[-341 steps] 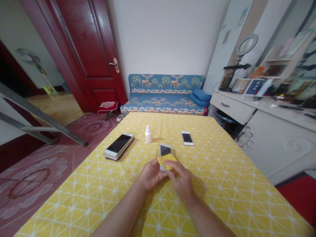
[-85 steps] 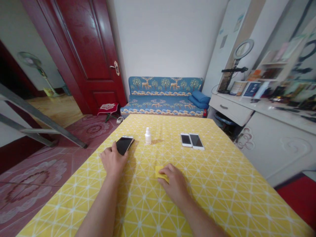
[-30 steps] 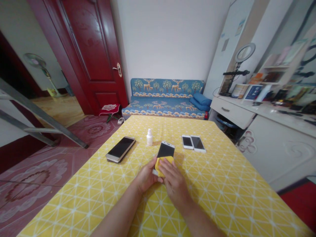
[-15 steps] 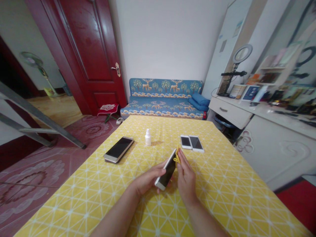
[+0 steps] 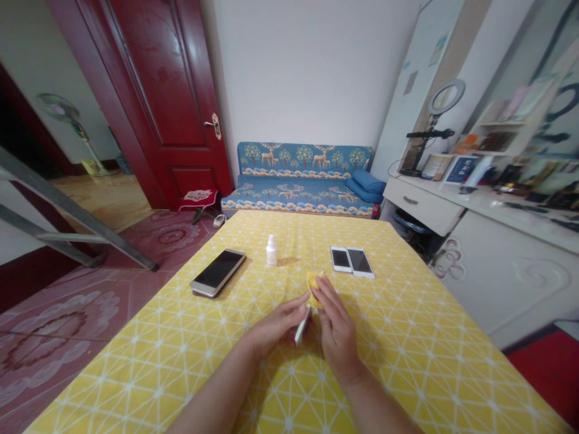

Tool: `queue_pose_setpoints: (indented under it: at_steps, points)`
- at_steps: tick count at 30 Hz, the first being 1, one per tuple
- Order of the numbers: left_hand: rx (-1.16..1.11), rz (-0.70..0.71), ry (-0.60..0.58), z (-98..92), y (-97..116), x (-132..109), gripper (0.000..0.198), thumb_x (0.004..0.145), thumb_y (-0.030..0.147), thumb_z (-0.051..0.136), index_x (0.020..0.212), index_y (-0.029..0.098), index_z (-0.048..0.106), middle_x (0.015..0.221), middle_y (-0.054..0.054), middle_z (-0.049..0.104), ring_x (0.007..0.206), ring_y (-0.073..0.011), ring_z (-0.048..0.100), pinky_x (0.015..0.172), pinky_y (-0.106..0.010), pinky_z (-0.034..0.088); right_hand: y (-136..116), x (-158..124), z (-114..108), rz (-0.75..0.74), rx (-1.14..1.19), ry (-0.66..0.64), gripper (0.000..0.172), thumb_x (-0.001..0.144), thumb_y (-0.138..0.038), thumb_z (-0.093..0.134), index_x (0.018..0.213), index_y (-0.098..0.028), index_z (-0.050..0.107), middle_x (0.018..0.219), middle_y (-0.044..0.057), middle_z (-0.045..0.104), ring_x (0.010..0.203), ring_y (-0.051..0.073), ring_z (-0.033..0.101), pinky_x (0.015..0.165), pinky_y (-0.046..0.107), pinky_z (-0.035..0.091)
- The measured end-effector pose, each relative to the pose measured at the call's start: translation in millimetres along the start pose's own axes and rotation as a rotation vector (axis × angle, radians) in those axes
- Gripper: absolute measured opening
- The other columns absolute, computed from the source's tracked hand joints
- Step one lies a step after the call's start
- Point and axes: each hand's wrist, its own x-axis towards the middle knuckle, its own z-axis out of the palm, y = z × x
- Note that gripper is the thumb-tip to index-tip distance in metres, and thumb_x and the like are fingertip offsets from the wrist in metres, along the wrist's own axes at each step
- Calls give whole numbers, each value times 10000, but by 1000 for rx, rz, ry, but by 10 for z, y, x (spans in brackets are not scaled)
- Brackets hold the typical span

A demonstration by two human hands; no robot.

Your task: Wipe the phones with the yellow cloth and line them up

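Fingers of my left hand (image 5: 277,325) were closed around a phone (image 5: 302,326) held edge-on over the table (image 5: 407,337); my right hand (image 5: 338,330) pinched a yellow cloth (image 5: 313,282) against its far end, hiding that end. I could not see its screen.

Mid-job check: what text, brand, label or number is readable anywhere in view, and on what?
Nothing is readable.
Bottle: any label too small.
Held phone, edge-on in the left hand: nothing shows.
Cloth: plain.
Large phone, phone pair: dark screens, no brand visible.
Desk frames, cabinet papers: blurred.
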Motion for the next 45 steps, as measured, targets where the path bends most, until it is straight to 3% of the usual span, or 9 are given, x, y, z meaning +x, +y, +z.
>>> queue_pose_setpoints:
  at_steps: [6, 9, 14, 18, 22, 25, 29, 36, 45]
  points:
    - [-224, -82, 18, -35, -97, 122, 602, 823, 636, 486, 1120, 125, 601, 655, -13, 567, 494, -92, 494, 460, -209, 368, -72, -49, 78, -41, 38, -98, 469, 935, -113, 382, 1367, -262, 485, 1443, 49, 455, 1372, 231, 357, 1115, 477, 358]
    - [-332, -95, 22, -43, -84, 135, 504, 846, 549, 533, 1175, 170, 578, 723, -8, 592, 540, -90, 535, 478, -194, 386, -125, -67, 109, -56, 52, -149, 489, 931, -102, 381, 1388, -257, 458, 1453, 49, 443, 1370, 230, 360, 1115, 464, 366]
    - [-442, -106, 170, -20, -45, 102, 289, 863, 412, 565, 1002, 167, 633, 861, -33, 674, 774, -140, 622, 613, -205, 448, -236, -65, 132, -134, 62, -216, 525, 920, -65, 377, 1410, -247, 425, 1445, 60, 453, 1364, 226, 371, 1095, 454, 401]
    - [-520, -116, 187, 2, -7, 108, 488, 881, 534, 464, 841, 90, 662, 795, -97, 696, 774, -186, 652, 714, -256, 496, -296, -43, 139, -220, 58, -260, 554, 910, -32, 364, 1421, -242, 404, 1430, 70, 473, 1351, 208, 392, 1082, 440, 418]
    - [-617, -95, 172, -21, 52, 95, 561, 860, 550, 474, 934, 31, 674, 864, -151, 715, 803, -213, 676, 761, -286, 522, -293, -39, 135, -250, -1, -283, 574, 901, -24, 356, 1425, -256, 387, 1414, 63, 493, 1339, 201, 412, 1120, 509, 335]
    - [-674, -30, 217, -59, 63, 84, 490, 864, 478, 509, 1015, 37, 662, 926, -156, 723, 834, -226, 688, 788, -313, 528, -256, -50, 125, -252, -52, -289, 562, 899, -30, 367, 1409, -264, 407, 1389, 56, 521, 1330, 206, 424, 1132, 567, 270]
    - [-707, 112, 291, -90, 43, 102, 359, 884, 342, 526, 1062, 56, 648, 969, -132, 727, 878, -211, 689, 845, -308, 517, -181, -67, 117, -183, -54, -247, 517, 902, -45, 388, 1371, -248, 468, 1376, 60, 534, 1336, 215, 415, 1135, 549, 280]
    - [-529, 209, 294, -124, -9, 117, 307, 864, 267, 580, 1127, 114, 618, 1066, -119, 701, 864, -201, 682, 710, -295, 567, -106, -101, 106, 0, 66, -116, 473, 927, -88, 390, 1354, -262, 496, 1434, 51, 468, 1355, 215, 387, 1103, 456, 382]
    - [-336, 159, 245, -103, 50, 86, 364, 821, 241, 626, 1167, 126, 620, 1003, -105, 698, 680, -161, 672, 482, -224, 550, -124, -74, 85, 36, 125, -62, 444, 933, -128, 411, 1341, -268, 520, 1419, 58, 487, 1331, 224, 423, 1092, 443, 394]
